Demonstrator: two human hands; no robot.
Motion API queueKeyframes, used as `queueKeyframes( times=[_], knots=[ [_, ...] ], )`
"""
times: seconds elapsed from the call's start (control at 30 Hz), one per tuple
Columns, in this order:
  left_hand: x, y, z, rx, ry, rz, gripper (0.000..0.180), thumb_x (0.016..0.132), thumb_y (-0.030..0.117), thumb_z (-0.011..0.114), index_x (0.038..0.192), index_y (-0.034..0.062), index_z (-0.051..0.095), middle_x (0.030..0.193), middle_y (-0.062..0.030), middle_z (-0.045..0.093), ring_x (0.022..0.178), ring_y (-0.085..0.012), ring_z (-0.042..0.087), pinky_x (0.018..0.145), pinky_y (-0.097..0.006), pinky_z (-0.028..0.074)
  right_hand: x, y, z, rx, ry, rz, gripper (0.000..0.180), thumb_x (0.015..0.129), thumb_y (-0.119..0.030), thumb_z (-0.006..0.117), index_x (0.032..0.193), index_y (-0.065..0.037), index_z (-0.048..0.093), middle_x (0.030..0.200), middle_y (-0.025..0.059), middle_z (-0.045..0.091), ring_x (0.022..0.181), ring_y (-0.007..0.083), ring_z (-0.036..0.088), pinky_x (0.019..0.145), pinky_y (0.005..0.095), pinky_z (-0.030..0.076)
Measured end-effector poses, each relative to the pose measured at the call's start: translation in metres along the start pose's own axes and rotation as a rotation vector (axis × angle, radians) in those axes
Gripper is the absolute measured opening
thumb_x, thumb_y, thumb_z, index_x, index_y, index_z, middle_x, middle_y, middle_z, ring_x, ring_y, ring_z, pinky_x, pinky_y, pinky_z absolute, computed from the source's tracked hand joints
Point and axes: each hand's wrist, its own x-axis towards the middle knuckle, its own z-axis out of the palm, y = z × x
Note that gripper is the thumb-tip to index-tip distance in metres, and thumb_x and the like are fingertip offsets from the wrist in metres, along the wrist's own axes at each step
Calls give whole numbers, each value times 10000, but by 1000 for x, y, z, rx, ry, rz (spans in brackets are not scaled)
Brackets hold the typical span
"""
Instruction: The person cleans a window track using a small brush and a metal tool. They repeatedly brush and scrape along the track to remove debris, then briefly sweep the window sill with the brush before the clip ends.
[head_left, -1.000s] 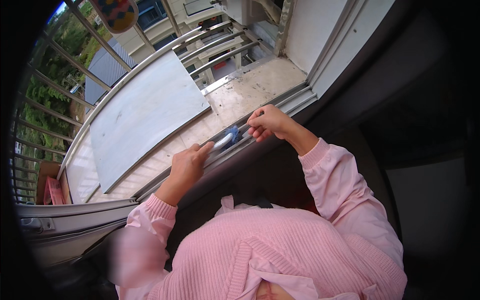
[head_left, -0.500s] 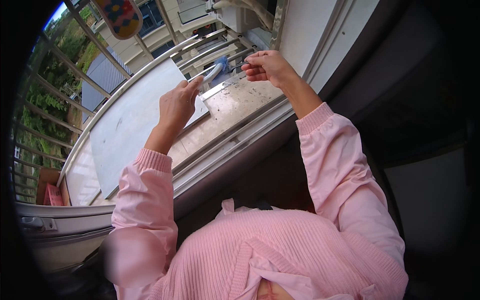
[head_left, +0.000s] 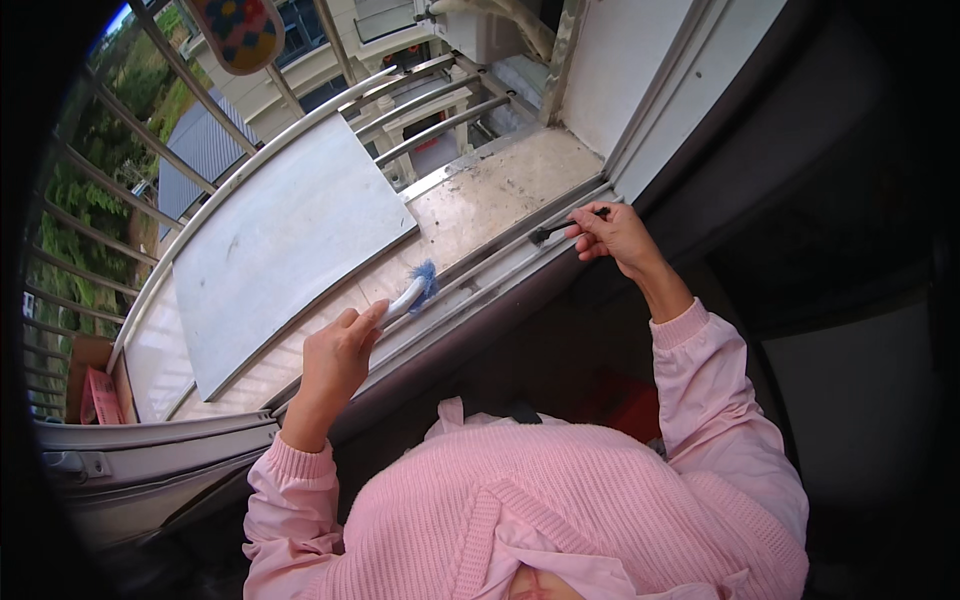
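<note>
My left hand (head_left: 336, 362) is closed round the white handle of a brush (head_left: 404, 299) with blue bristles, held over the inner edge of the window sill (head_left: 505, 187). My right hand (head_left: 614, 238) pinches a small, thin black brush (head_left: 563, 230). Its dark tip is at the white window track (head_left: 490, 278), near the track's right end; whether the bristles touch it I cannot tell. Dark specks of dirt lie scattered on the beige sill beyond both hands.
A large pale board (head_left: 290, 245) lies on the sill at left. Metal bars (head_left: 155, 215) enclose the outer side. A pink box (head_left: 102, 396) stands in the far left corner. The white window frame (head_left: 655, 95) rises at right, and a patterned oval thing (head_left: 237, 32) hangs at the top.
Both hands have drawn back from the outer bars toward me. My left hand has brought the blue brush down near the track; my right hand has moved right and down with the black brush.
</note>
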Motion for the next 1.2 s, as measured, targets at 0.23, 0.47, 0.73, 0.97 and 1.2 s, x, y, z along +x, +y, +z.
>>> queueKeyframes(
  times=[0.23,0.47,0.73,0.97,1.2],
  knots=[
    [-8,-4,20,106,-33,87,316,852,102,602,1160,171,620,717,-72,544,637,-272,592,535,-388,451,17,10,-5,-184,32,-49,190,941,-176,585,941,9,628,806,76,673,587,98,611,514,248,543],
    [0,-6,21,163,-76,144,285,861,89,574,1132,161,623,716,-69,535,670,-258,591,546,-375,448,17,2,-3,-286,-92,-25,181,938,-158,584,929,20,619,793,90,674,588,108,621,514,261,549],
    [9,-3,25,48,-103,134,259,864,103,578,1118,149,607,739,-82,563,679,-279,612,539,-400,454,13,9,48,-170,-162,75,180,932,-155,578,898,19,609,762,97,667,568,122,623,497,268,549],
    [13,6,39,56,-107,82,332,833,53,567,1150,151,588,768,-82,572,688,-288,614,550,-412,464,0,24,80,-82,-114,107,184,920,-156,579,901,26,600,752,108,657,557,138,625,479,281,551],
    [20,7,46,36,-120,88,347,838,63,568,1170,162,579,793,-93,593,684,-314,625,552,-426,473,-3,30,87,44,-75,146,172,926,-150,573,901,19,589,766,116,652,568,158,633,496,296,565]
  ],
)
